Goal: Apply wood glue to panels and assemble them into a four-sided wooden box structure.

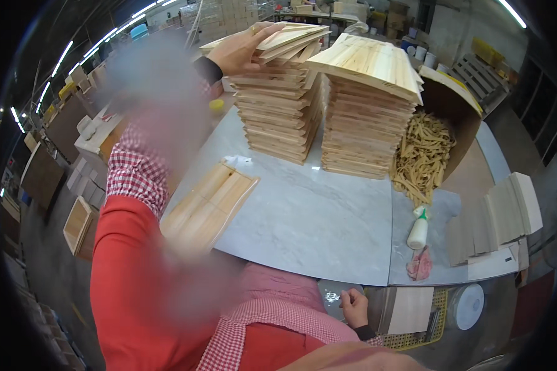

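My left hand reaches up to the left stack of thin wooden panels. Its fingers lie over the top panels with the thumb at their near edge, and those panels sit loose and tilted. Close on the right stands a second stack, topped by a wide pale panel. My right hand hangs low by the table's front edge, fingers curled, with nothing visible in it. A grooved wooden panel rests on the table's left part.
On the marbled table, right of the stacks, a tipped box spills tan bands. Nearer lie a white glue bottle, a pink cloth and several leaning boards. Below are a yellow basket and a round white lid.
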The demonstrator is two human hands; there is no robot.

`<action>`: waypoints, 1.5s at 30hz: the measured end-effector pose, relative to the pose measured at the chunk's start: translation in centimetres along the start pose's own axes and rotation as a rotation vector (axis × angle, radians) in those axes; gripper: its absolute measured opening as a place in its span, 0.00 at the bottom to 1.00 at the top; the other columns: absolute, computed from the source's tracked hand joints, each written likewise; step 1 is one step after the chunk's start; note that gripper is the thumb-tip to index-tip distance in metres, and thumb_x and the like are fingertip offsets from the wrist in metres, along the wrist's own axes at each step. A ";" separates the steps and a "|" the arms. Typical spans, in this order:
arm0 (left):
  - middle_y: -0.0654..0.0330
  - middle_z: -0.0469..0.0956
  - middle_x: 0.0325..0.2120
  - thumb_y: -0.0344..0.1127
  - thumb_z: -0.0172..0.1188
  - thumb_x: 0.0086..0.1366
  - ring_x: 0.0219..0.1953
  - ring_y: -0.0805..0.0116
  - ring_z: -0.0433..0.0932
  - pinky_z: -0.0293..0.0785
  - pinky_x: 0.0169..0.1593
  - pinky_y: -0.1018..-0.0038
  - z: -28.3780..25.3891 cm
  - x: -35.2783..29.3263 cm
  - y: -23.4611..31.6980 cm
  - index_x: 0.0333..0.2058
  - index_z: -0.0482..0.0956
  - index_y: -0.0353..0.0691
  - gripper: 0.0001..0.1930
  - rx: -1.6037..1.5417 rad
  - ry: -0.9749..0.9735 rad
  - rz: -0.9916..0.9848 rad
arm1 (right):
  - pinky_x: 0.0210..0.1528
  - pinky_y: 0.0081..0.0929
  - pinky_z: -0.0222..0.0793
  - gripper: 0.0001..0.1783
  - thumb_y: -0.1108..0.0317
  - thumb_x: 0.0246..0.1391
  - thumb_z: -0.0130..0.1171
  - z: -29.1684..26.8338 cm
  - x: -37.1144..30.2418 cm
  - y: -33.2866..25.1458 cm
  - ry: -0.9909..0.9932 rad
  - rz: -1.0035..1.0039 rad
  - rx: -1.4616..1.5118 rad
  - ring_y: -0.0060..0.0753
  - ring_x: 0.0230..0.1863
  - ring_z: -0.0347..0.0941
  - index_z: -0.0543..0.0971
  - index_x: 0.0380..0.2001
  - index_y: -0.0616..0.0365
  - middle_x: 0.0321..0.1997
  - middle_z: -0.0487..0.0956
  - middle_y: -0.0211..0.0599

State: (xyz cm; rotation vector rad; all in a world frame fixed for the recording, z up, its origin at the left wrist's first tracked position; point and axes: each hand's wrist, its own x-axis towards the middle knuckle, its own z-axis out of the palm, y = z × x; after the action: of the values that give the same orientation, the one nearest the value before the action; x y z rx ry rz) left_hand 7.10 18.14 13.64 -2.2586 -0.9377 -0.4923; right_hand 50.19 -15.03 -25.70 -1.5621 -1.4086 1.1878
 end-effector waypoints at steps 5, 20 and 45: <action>0.49 0.77 0.41 0.28 0.65 0.46 0.39 0.46 0.77 0.75 0.43 0.60 2.0 -2.4 -2.0 0.51 0.71 0.47 0.29 0.010 0.133 -0.164 | 0.20 0.23 0.61 0.15 0.65 0.56 0.58 1.8 0.9 -0.9 -0.076 -0.044 -0.003 0.19 0.17 0.68 0.75 0.20 0.64 0.14 0.73 0.33; 0.61 0.76 0.38 0.28 0.63 0.59 0.45 0.70 0.73 0.69 0.54 0.72 -12.2 -24.4 4.7 0.38 0.75 0.36 0.09 -1.328 1.208 -1.121 | 0.22 0.17 0.61 0.13 0.68 0.59 0.55 3.9 0.5 -3.6 -0.191 -0.299 -0.044 0.13 0.20 0.66 0.73 0.22 0.63 0.17 0.71 0.25; 0.52 0.68 0.54 0.36 0.56 0.66 0.56 0.56 0.69 0.69 0.57 0.53 -0.5 -29.8 42.5 0.59 0.59 0.37 0.26 -2.259 -0.211 -2.078 | 0.46 0.44 0.69 0.16 0.62 0.52 0.56 2.8 20.9 -9.8 0.234 -0.579 -0.795 0.52 0.43 0.73 0.77 0.38 0.63 0.37 0.79 0.50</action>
State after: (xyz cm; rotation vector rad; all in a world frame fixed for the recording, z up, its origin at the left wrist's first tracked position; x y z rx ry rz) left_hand 18.01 -20.02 -19.83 0.0723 1.0309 0.9184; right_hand 43.92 6.83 -21.05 -1.5218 -2.1023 0.0769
